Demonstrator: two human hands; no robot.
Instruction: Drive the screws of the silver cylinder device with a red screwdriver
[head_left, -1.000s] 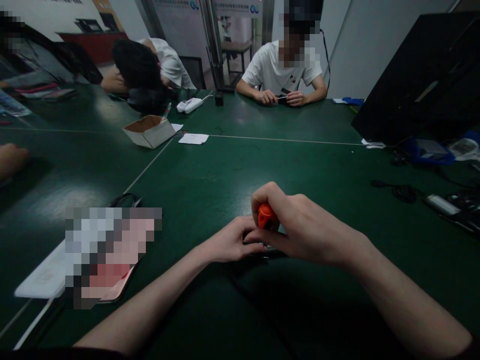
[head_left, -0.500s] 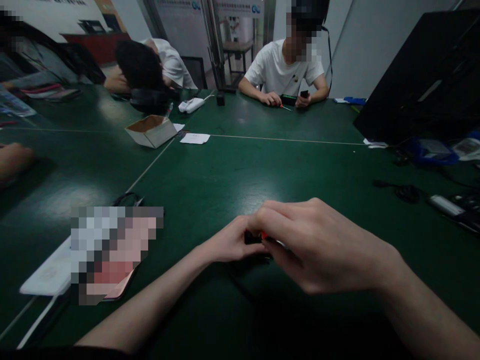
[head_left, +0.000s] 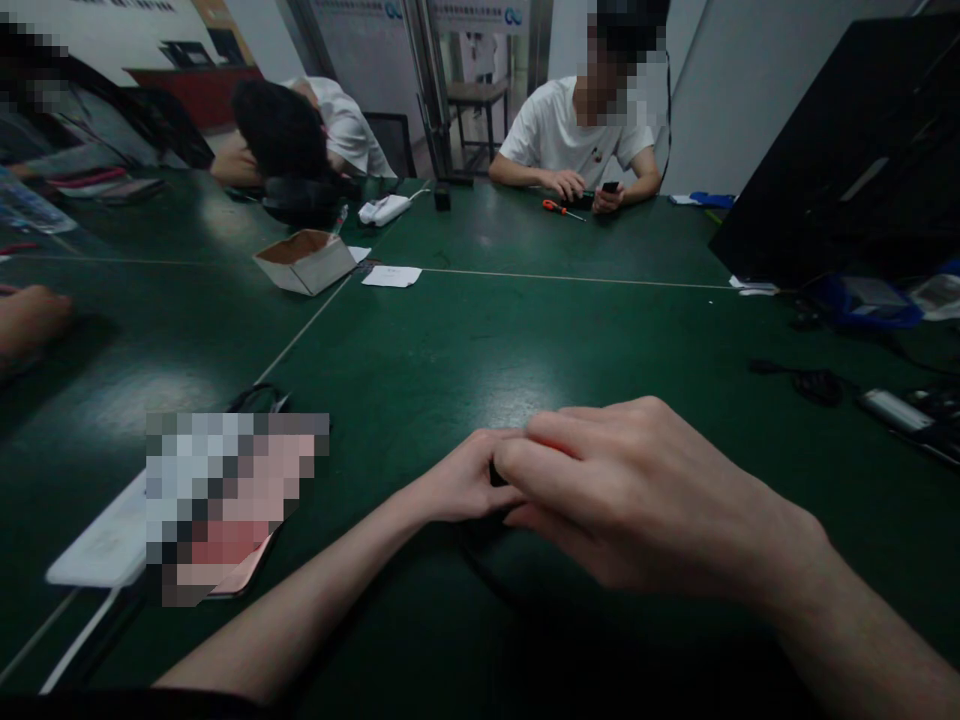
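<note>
Near the middle of the head view, my left hand (head_left: 469, 478) is closed around a small black object (head_left: 496, 474), mostly hidden by the fingers. My right hand (head_left: 600, 480) is closed too, its fingers bent over that object and against my left fingertips. Whatever the right fingers grip is hidden behind them. A dark cable (head_left: 484, 575) runs down from below my left hand over the green table (head_left: 480, 340).
At left lie a white device (head_left: 97, 545) and a pink phone-like item (head_left: 255, 560), partly blurred. An open box (head_left: 304, 265) stands farther back. Across the table a person (head_left: 555, 130) sits by an orange screwdriver (head_left: 555, 207). A black monitor (head_left: 840, 150) stands right.
My right hand has turned slightly and closed over the black object; the red piece seen at its fingertips is now hidden. The person opposite has let go of the orange screwdriver.
</note>
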